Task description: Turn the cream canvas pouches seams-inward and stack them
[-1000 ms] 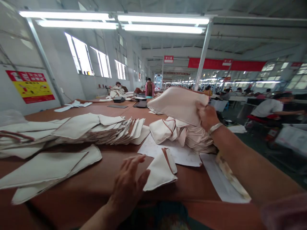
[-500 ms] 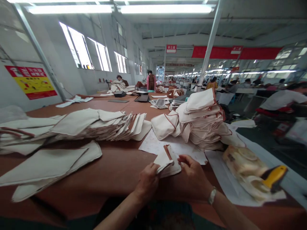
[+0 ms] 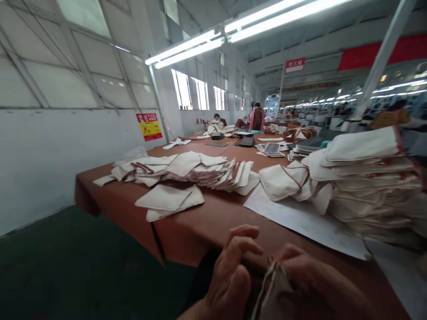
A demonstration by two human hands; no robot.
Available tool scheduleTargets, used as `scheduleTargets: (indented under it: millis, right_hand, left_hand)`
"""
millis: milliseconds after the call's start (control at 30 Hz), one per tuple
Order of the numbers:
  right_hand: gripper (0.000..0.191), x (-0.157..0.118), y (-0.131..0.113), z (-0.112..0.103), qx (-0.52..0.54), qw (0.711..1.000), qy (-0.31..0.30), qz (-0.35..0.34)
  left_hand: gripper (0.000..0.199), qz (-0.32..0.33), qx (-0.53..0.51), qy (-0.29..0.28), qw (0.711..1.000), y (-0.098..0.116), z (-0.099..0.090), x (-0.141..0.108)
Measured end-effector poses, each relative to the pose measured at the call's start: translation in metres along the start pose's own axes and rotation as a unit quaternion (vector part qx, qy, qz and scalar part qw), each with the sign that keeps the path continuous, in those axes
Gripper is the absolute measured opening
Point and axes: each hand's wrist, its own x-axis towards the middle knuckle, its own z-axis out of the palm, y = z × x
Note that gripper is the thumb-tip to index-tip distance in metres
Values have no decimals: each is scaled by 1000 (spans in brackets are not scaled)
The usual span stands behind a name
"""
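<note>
Low at the front edge of the table, my right hand (image 3: 313, 273) pinches the top of a cream cloth piece (image 3: 278, 291) with a stitched edge; the lower part of this piece runs out of view. My left hand (image 3: 230, 271) is just left of it, fingers bent and spread apart, with nothing seen in them. Beyond my hands, two cream cloth pieces (image 3: 165, 198) overlap on the brown-covered table (image 3: 216, 213). Behind these lies a long fanned row of similar pieces (image 3: 207, 171). To the right rises a tall stack of cream pieces (image 3: 363, 178) with brown edging.
White paper (image 3: 300, 224) lies under the stack's near side. Farther back are a dark tray (image 3: 245, 142) and grey-framed flat pieces (image 3: 271, 149). A person in pink and brown (image 3: 256, 118) stands at the far end. The table's left corner (image 3: 85, 191) drops to a green floor.
The view has swung left. Both hands have come nearer and lower with the cloth piece, which is now tilted up on edge. My left hand has let go of it.
</note>
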Motion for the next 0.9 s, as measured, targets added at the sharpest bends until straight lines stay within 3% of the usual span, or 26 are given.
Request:
scheduleTargets:
  millis: [100, 200, 333, 433, 600, 700, 900]
  right_hand:
    - [10, 5, -18, 10, 68, 997, -43, -13]
    - [13, 9, -38, 15, 52, 997, 11, 50]
    - [21, 15, -57, 12, -35, 993, -1, 117]
    - [21, 17, -58, 7, -47, 988, -29, 142]
    - [25, 9, -49, 5, 14, 985, -54, 161]
    - [29, -1, -43, 8, 65, 979, -61, 183]
    - [34, -21, -30, 11, 64, 970, -40, 232]
  left_hand:
    - [44, -133, -125, -44, 982, 21, -10, 1]
    - [38, -208, -212, -104, 949, 33, -21, 4]
    - [44, -255, -194, -214, 923, 38, -45, 17]
    - [42, -266, -153, -275, 911, 40, -58, 30]
    - [37, -243, -115, -350, 897, 39, -56, 39]
    - [40, -256, -128, -360, 888, 30, -47, 36]
    - [40, -322, -140, -308, 884, 12, -27, 31]
